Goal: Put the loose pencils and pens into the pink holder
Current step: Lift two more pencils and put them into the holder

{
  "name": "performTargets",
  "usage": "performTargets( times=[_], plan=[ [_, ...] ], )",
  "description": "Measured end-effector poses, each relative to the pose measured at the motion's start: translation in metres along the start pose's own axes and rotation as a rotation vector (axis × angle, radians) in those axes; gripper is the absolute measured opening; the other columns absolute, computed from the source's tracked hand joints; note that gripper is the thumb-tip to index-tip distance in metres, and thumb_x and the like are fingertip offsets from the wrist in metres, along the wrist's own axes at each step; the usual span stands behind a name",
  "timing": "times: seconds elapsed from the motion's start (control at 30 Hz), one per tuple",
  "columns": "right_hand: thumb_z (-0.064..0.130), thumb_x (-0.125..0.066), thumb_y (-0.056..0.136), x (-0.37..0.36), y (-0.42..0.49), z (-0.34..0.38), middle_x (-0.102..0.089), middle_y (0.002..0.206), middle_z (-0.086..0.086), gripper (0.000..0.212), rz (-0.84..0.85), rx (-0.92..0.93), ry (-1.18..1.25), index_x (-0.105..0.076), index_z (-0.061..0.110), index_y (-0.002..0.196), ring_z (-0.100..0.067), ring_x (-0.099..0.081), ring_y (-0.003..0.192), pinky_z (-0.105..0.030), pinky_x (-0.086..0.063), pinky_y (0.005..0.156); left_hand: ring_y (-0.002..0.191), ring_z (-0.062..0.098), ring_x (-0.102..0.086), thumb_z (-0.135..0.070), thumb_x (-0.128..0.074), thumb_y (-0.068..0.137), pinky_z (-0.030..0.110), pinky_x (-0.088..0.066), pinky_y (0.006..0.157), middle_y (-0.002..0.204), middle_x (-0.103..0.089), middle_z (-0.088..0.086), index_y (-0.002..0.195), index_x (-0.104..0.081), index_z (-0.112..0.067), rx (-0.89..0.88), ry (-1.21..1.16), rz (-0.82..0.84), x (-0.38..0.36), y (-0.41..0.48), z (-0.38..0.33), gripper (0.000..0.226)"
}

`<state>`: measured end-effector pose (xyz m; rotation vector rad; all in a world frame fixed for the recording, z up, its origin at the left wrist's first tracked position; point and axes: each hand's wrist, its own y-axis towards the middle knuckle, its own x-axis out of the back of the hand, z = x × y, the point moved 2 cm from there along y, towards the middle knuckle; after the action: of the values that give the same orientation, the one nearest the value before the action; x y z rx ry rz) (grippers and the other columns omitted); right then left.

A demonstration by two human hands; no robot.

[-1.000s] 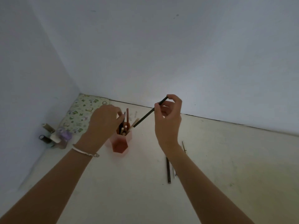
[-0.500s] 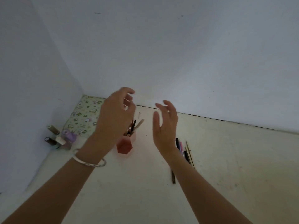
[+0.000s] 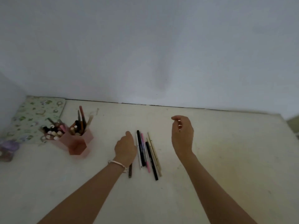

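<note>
The pink holder [image 3: 79, 143] stands at the left of the pale table, with several pencils and pens upright in it. Several loose pens and pencils [image 3: 146, 152] lie side by side in the middle: a black pen, a pink one, a white one, thin tan pencils. A dark pencil [image 3: 130, 171] lies partly under my left wrist. My left hand [image 3: 125, 147] hovers low just left of the loose group, fingers curled down, holding nothing that I can see. To the right of the group my right hand [image 3: 182, 135] is raised with loosely curled fingers and nothing in it.
A floral-patterned case [image 3: 34, 117] lies in the back left corner against the wall. A second pink holder [image 3: 53, 135] with capped items stands beside the first. A purple object [image 3: 8, 149] sits at the far left edge. The table's right edge [image 3: 289, 131] shows at the far right.
My right hand let go of the black pencil, which went into the holder. Both hands moved right and down to the loose pens, and my view swung right.
</note>
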<state>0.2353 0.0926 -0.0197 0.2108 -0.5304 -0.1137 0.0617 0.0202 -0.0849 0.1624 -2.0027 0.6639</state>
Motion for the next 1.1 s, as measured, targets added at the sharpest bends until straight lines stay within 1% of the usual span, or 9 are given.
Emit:
performTargets(
  times=[0.17,0.27,0.5,0.63,0.73,0.87,0.93,1.03,1.1],
  plan=[
    [0.010,-0.050,0.093,-0.024,-0.005,-0.029,-0.066,0.091,0.003,0.019,0.383,-0.179,-0.245,-0.066,0.014,0.103,-0.004,-0.058,0.070,-0.014,-0.042,0.060,0.086,0.024,-0.062,-0.009,-0.054,0.091,0.030,-0.044,0.070,0.099,-0.065,0.008,0.109,-0.057,-0.010,-0.090,-0.159,-0.242,0.049,0.008,-0.019,0.018],
    [0.019,-0.049,0.097,-0.049,-0.012,-0.032,-0.067,0.104,-0.007,0.021,0.559,-0.198,-0.409,-0.064,0.006,0.107,-0.020,-0.063,0.090,-0.026,-0.049,0.076,0.083,0.019,-0.064,-0.012,-0.060,0.090,0.031,-0.051,0.075,0.095,-0.068,0.001,0.111,-0.063,-0.015,-0.195,-0.272,-0.394,0.085,0.004,-0.033,0.021],
    [0.014,-0.043,0.098,-0.086,-0.015,-0.033,-0.058,0.107,-0.012,0.018,0.579,-0.156,-0.613,-0.057,0.003,0.100,-0.027,-0.058,0.100,-0.031,-0.046,0.078,0.073,0.008,-0.065,-0.014,-0.064,0.089,0.029,-0.057,0.074,0.083,-0.066,-0.007,0.104,-0.064,-0.023,-0.306,-0.396,-0.464,0.115,-0.022,-0.036,0.018],
    [0.018,-0.049,0.095,-0.081,-0.003,-0.027,-0.063,0.097,-0.014,0.017,0.585,-0.132,-0.590,-0.051,0.007,0.083,-0.023,-0.052,0.076,-0.029,-0.038,0.064,0.072,0.002,-0.066,-0.013,-0.066,0.088,0.018,-0.056,0.074,0.083,-0.066,-0.010,0.105,-0.064,-0.023,-0.332,-0.494,-0.632,0.160,-0.034,-0.019,0.019],
    [0.020,-0.056,0.092,-0.066,0.024,0.000,-0.062,0.077,-0.010,0.020,0.448,-0.096,-0.415,-0.054,0.005,0.080,-0.025,-0.054,0.067,-0.030,-0.037,0.057,0.071,-0.011,-0.064,-0.015,-0.066,0.088,0.003,-0.049,0.068,0.084,-0.065,-0.015,0.108,-0.065,-0.021,-0.332,-0.572,-0.830,0.217,-0.041,0.013,0.021],
    [0.017,-0.063,0.085,-0.052,0.052,0.079,-0.060,0.068,0.005,0.009,0.240,-0.016,-0.044,-0.059,0.011,0.078,-0.005,-0.051,0.057,-0.008,-0.038,0.049,0.075,0.009,-0.070,-0.016,-0.064,0.087,0.021,-0.057,0.075,0.091,-0.070,-0.002,0.111,-0.065,-0.015,-0.234,-0.618,-0.960,0.261,-0.042,0.063,0.023],
    [0.013,-0.062,0.083,-0.052,0.053,0.121,-0.061,0.069,0.009,0.004,0.168,0.021,0.159,-0.060,0.015,0.086,0.000,-0.055,0.058,-0.002,-0.039,0.054,0.074,0.008,-0.070,-0.015,-0.064,0.088,0.019,-0.057,0.073,0.092,-0.070,-0.001,0.111,-0.065,-0.016,-0.208,-0.623,-0.972,0.263,-0.038,0.081,0.023],
    [0.004,-0.058,0.086,-0.057,0.035,0.171,-0.062,0.074,0.001,0.033,0.160,0.088,0.480,-0.056,0.024,0.112,-0.011,-0.061,0.069,-0.014,-0.051,0.071,0.067,-0.005,-0.064,-0.013,-0.064,0.088,0.004,-0.049,0.064,0.089,-0.067,-0.005,0.108,-0.063,-0.017,-0.198,-0.565,-0.972,0.250,-0.026,0.099,0.020],
    [0.001,-0.057,0.089,-0.064,0.019,0.190,-0.061,0.076,-0.002,0.037,0.132,0.134,0.586,-0.056,0.024,0.118,-0.017,-0.060,0.072,-0.022,-0.054,0.077,0.069,0.001,-0.065,-0.009,-0.063,0.089,0.004,-0.049,0.062,0.089,-0.067,-0.002,0.106,-0.062,-0.014,-0.185,-0.527,-0.923,0.232,-0.015,0.107,0.018]
  ],
)
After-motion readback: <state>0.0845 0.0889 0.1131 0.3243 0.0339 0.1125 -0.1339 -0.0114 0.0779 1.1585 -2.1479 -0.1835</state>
